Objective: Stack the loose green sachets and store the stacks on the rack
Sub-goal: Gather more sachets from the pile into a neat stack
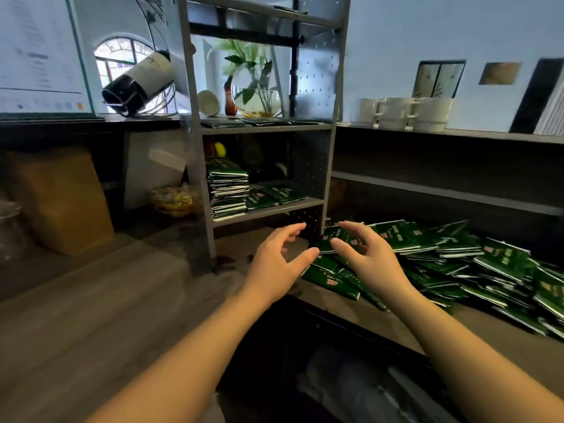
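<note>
Your right hand and left hand hover with grips apart and empty; the loose sachets lie right of both, nearer the right hand.

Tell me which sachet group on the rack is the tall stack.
The tall stack at the left of the rack's lower shelf; the sachets beside it and those on the shelf above lie only a few deep.

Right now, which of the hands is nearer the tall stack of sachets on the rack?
Left. The left hand hovers just below and right of the tall stack; the right hand is farther right, over the loose sachets.
</note>
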`<state>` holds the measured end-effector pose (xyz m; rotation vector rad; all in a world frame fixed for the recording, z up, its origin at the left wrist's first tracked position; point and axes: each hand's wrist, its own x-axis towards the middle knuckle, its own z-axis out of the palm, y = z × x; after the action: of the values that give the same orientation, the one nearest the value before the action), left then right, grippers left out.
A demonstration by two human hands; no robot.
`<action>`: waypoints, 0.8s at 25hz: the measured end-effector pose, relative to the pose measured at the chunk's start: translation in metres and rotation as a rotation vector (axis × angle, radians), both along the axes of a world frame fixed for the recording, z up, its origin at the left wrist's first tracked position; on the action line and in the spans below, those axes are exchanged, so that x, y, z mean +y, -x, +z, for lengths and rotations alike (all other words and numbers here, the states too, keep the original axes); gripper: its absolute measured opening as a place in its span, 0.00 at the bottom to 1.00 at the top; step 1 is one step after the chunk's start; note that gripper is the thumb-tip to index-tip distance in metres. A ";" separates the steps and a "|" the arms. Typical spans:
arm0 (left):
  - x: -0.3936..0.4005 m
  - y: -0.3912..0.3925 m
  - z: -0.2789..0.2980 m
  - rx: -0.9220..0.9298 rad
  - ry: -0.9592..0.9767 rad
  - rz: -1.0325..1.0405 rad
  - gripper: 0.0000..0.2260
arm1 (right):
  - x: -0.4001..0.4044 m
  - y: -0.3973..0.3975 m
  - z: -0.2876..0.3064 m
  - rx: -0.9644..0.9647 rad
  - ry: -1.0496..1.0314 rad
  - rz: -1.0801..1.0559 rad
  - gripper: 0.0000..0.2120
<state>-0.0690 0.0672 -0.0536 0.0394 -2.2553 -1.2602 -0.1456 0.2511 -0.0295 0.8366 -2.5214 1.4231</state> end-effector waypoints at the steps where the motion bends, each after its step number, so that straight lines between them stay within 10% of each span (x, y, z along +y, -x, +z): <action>1: 0.012 0.001 -0.001 -0.009 -0.030 -0.050 0.22 | 0.017 -0.007 -0.006 0.000 0.006 -0.017 0.20; 20: 0.167 0.062 -0.049 -0.007 0.141 -0.261 0.07 | 0.189 0.006 -0.077 0.056 -0.046 -0.265 0.12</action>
<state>-0.1312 0.2340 -0.1024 -0.3122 -2.4076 -1.2245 -0.1518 0.4401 -0.1066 0.5154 -2.5176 1.2450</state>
